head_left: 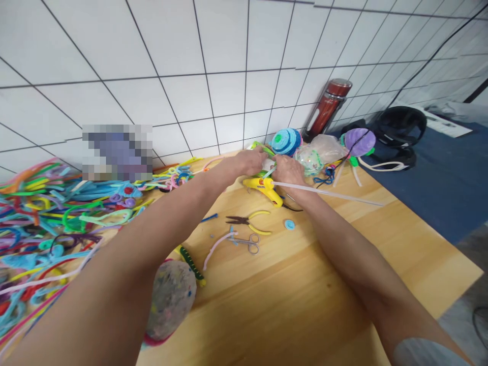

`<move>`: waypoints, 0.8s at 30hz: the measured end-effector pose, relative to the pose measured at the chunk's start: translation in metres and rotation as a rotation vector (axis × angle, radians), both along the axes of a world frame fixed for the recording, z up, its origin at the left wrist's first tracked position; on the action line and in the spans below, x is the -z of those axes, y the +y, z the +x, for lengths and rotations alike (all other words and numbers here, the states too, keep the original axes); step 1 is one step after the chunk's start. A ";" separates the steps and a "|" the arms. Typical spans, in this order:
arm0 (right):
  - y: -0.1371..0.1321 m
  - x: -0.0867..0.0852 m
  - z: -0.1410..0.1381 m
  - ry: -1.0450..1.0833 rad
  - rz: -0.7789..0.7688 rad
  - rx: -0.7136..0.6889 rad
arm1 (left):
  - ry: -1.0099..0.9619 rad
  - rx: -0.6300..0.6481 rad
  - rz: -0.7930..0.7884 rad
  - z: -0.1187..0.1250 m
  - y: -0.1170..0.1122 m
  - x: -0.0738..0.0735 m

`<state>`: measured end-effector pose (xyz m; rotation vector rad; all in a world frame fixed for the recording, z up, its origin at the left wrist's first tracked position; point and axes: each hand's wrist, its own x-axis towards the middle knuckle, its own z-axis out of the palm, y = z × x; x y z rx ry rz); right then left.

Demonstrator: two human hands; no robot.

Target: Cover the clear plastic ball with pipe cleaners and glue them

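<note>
Both my arms reach far across the wooden table (305, 284). My left hand (249, 160) and my right hand (287, 169) meet at the back of the table, fingers closed on a small white and green piece (268, 163) between them. Just below them lies a yellow glue gun (265, 188), with a long white glue stick (328, 193) running out to the right. What exactly the fingers pinch is too small to make out.
A big heap of coloured pipe cleaners (41, 218) covers the left. Yellow-handled pliers (247, 221), small scissors (247, 243), a speckled ball (171, 297), a blue-green yarn ball (286, 141), a purple ball (359, 141), a red flask (328, 109) and a black helmet (402, 127) lie around.
</note>
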<state>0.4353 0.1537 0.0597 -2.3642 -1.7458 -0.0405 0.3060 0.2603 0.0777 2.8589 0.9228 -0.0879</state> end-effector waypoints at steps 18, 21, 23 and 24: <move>0.000 0.004 0.003 -0.023 0.064 -0.028 | -0.103 -0.079 0.131 0.000 -0.009 -0.002; 0.000 0.004 0.003 -0.032 0.068 -0.025 | -0.084 -0.086 0.123 0.001 -0.008 -0.003; -0.001 0.004 0.003 -0.040 0.068 -0.023 | -0.073 -0.092 0.120 0.002 -0.008 -0.005; -0.001 0.003 0.002 -0.043 0.063 -0.022 | -0.069 -0.092 0.119 0.003 -0.008 -0.006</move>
